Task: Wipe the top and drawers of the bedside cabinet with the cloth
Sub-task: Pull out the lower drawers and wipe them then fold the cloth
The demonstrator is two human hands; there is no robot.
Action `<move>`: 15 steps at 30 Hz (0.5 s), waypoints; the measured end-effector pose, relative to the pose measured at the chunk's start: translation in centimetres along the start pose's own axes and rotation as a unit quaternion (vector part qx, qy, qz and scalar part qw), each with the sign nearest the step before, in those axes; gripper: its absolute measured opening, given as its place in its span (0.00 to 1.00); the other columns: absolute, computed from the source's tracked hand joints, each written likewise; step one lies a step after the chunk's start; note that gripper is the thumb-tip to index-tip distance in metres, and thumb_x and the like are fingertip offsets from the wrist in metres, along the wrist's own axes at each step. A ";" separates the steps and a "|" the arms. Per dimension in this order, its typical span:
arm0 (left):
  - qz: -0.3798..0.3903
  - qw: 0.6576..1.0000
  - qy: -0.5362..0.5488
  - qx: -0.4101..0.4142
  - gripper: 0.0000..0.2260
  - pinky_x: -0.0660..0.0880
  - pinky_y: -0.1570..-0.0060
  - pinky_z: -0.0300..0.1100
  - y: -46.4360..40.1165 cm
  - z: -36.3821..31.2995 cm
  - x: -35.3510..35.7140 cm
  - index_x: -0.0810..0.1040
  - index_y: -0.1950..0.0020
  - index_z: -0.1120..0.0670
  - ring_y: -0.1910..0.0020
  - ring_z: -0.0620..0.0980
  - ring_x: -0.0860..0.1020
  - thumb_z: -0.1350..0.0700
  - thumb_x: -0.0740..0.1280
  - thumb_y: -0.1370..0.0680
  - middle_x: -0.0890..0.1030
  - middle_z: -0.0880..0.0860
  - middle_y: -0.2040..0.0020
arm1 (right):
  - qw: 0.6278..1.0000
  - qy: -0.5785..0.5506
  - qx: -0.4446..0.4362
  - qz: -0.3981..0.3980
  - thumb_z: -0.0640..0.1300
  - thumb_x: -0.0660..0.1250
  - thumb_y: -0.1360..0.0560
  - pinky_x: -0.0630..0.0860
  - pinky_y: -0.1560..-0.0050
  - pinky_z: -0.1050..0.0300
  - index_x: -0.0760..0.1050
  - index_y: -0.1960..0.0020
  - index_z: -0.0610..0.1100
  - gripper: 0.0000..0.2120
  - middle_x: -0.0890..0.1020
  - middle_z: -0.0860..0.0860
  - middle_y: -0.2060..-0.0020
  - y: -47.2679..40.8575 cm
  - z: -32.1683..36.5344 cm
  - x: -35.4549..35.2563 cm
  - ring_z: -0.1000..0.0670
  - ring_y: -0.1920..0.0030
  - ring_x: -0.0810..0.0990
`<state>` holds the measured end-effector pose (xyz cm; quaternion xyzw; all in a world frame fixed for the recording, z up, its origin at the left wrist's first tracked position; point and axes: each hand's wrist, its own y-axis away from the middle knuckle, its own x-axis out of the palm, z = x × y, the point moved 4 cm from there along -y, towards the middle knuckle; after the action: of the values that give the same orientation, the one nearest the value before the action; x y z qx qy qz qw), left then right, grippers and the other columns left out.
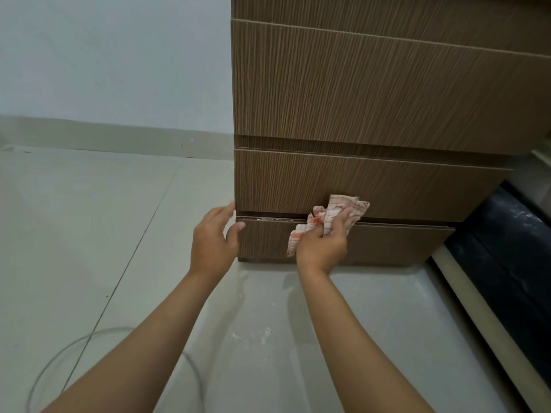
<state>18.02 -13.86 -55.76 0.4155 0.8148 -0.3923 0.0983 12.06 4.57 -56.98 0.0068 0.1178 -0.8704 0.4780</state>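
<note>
Floor (89, 234): pale grey tiles, fills the lower and left part of the frame; white dusty smears in front of the cabinet base. Wall (113, 55): pale, upper left, with a light skirting strip along its foot.

Cabinet (372, 93): brown, wood-grain, upper right and centre right of the frame. Three drawer fronts visible, stacked. Lowest drawer (402, 242) sits just above the floor; a thin gap runs between it and the middle drawer (357, 180).

Dark panel (507, 248) at the right edge, beside the cabinet; cannot tell what it is.

Cable (59, 353): thin, grey, looping on the floor at lower left.

Left hand (213, 236): centre of frame, fingers relaxed and spread, thumb touching the left edge of the lowest drawer; holds nothing.

Right hand (323, 239): fingers curled around the cloth (331, 213), pressing it to the gap above the lowest drawer.

Cloth: white with red checks, bunched, one corner hanging below the hand.
</note>
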 end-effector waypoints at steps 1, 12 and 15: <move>0.006 1.000 -0.008 -0.006 0.18 0.67 0.45 0.28 0.3 0.4 0.2 0.76 0.36 0.61 0.46 0.49 0.78 0.63 0.69 0.26 0.81 0.56 0.46 | 1.000 0.004 0.005 0.007 0.30 0.57 0.24 0.55 0.26 0.53 0.58 0.26 0.42 0.28 0.56 0.45 0.25 0.3 -0.5 0.2 0.48 0.25 0.53; 0.006 0.999 -0.029 -0.028 0.11 0.70 0.50 0.34 0.2 1.8 1.5 0.80 0.45 0.61 0.52 0.48 0.77 0.63 0.70 0.26 0.81 0.55 0.50 | 0.997 0.032 0.052 0.037 0.33 0.58 0.22 0.52 0.28 0.63 0.56 0.25 0.43 0.27 0.55 0.46 0.24 2.4 -2.5 1.0 0.49 0.24 0.52; 0.008 0.999 -0.016 -0.045 0.07 0.72 0.54 0.36 -0.6 2.1 1.7 0.81 0.50 0.61 0.57 0.48 0.77 0.65 0.70 0.28 0.80 0.54 0.54 | 0.997 0.021 0.054 0.044 0.33 0.58 0.22 0.53 0.28 0.62 0.55 0.25 0.44 0.28 0.53 0.47 0.24 3.4 -2.4 1.3 0.50 0.24 0.52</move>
<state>16.15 -14.56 -57.64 0.4105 0.8265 -0.3615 0.1333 13.92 2.27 -60.09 0.0559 0.0797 -0.8532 0.5124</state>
